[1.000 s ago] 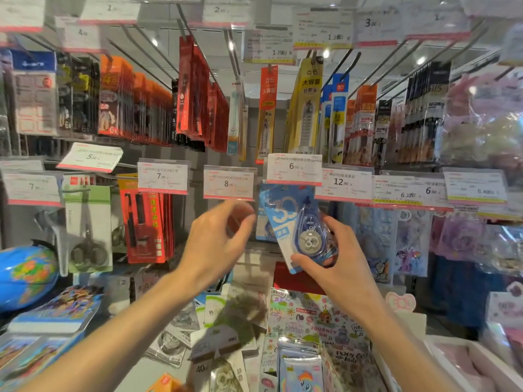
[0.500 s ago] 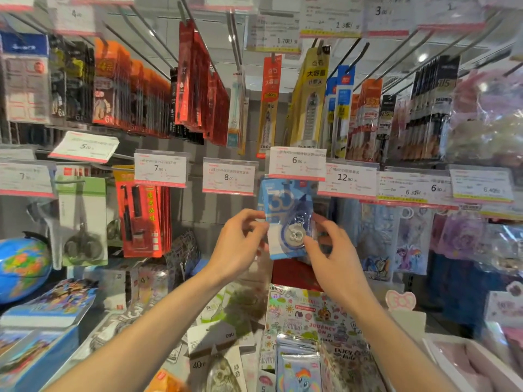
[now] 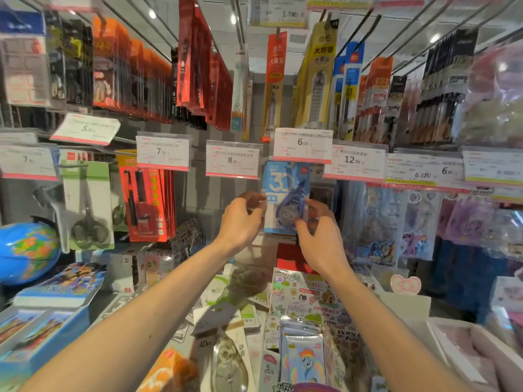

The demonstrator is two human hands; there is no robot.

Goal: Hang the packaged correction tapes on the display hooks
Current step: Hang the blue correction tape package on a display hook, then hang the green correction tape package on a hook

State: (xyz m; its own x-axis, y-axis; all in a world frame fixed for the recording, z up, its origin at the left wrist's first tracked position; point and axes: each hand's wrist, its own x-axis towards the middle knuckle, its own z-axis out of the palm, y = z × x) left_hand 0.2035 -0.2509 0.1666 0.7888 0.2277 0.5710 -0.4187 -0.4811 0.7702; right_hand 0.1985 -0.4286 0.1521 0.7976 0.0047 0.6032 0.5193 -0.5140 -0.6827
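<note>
A blue packaged correction tape (image 3: 285,190) marked "30" stands upright just under the 6.00 price tag (image 3: 302,145). My left hand (image 3: 240,222) pinches its left edge. My right hand (image 3: 319,236) grips its lower right corner, thumb on the clear blister. The pack's top edge is tucked behind the tag, so the hook itself is hidden. More correction tape packs (image 3: 229,355) lie loose on the shelf below, between my forearms.
Price tags for 8.00 (image 3: 232,159) and 12.90 (image 3: 355,162) flank the spot. Red pen packs (image 3: 147,199) and scissors (image 3: 87,205) hang at left, cartoon sticker sheets (image 3: 396,222) at right. A globe (image 3: 25,253) sits far left. Long hooks with goods hang overhead.
Both hands have risen with the blue pack. It went from tilted and low to upright under the 6.00 tag, and my left hand has taken hold of its edge.
</note>
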